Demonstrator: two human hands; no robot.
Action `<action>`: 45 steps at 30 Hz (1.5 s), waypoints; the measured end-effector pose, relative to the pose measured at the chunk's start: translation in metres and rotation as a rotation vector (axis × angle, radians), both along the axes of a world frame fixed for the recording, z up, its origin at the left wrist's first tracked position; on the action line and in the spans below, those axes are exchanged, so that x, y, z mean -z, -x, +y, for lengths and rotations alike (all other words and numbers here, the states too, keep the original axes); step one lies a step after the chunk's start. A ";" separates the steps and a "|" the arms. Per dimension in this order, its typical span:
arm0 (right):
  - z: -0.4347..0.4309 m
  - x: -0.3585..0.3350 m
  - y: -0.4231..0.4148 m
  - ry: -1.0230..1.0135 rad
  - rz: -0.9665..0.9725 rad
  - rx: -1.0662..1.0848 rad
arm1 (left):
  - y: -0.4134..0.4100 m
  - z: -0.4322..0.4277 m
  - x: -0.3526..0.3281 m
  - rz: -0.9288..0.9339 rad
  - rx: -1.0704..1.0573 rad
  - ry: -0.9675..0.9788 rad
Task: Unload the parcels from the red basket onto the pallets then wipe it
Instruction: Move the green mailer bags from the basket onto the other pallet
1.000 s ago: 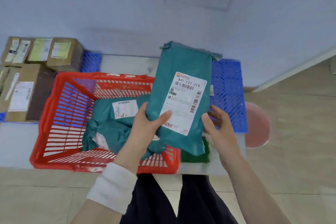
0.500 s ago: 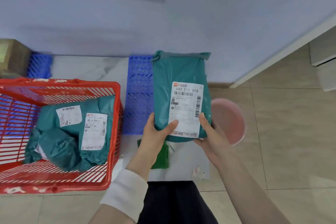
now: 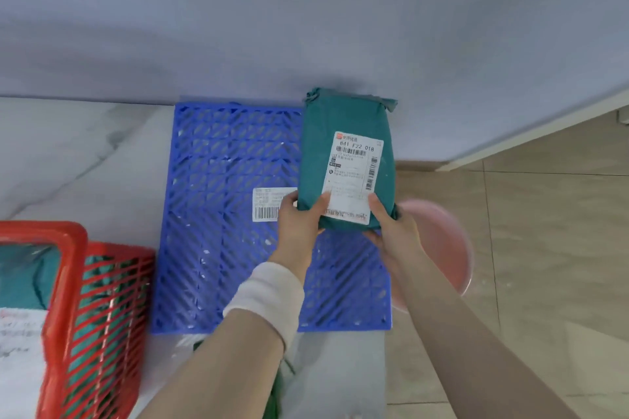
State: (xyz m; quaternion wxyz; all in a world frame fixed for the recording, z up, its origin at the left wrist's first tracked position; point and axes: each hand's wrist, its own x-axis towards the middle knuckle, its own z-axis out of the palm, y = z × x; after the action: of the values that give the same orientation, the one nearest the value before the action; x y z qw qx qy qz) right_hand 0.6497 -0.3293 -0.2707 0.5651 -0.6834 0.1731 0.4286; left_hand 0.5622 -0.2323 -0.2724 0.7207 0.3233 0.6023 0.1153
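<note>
Both hands are on the teal plastic mailer parcel [image 3: 347, 160] with the white shipping label: left hand [image 3: 299, 218] curls around its lower left corner, right hand [image 3: 391, 224] grips the lower right. It's held over the far right part of the blue plastic grid pallet [image 3: 218, 248]. The red plastic basket [image 3: 88, 309] sits bottom left with teal parcels [image 3: 23, 279] inside. A pink round basin [image 3: 439, 241] is just right of the pallet.

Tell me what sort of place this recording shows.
Probably a courier parcel depot: a labelled teal parcel held over a blue plastic pallet, beside a red basket of more parcels.
</note>
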 end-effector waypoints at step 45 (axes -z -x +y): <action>0.117 -0.195 0.381 0.107 -0.529 -0.787 | 0.404 0.091 -0.186 0.463 0.496 -0.487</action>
State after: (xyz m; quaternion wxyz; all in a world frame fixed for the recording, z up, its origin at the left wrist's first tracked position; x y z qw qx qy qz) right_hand 0.2688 -0.2123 -0.0755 0.3485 -0.8109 -0.2267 0.4119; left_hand 0.1581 -0.1410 -0.0867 0.4748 0.6367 0.6076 0.0017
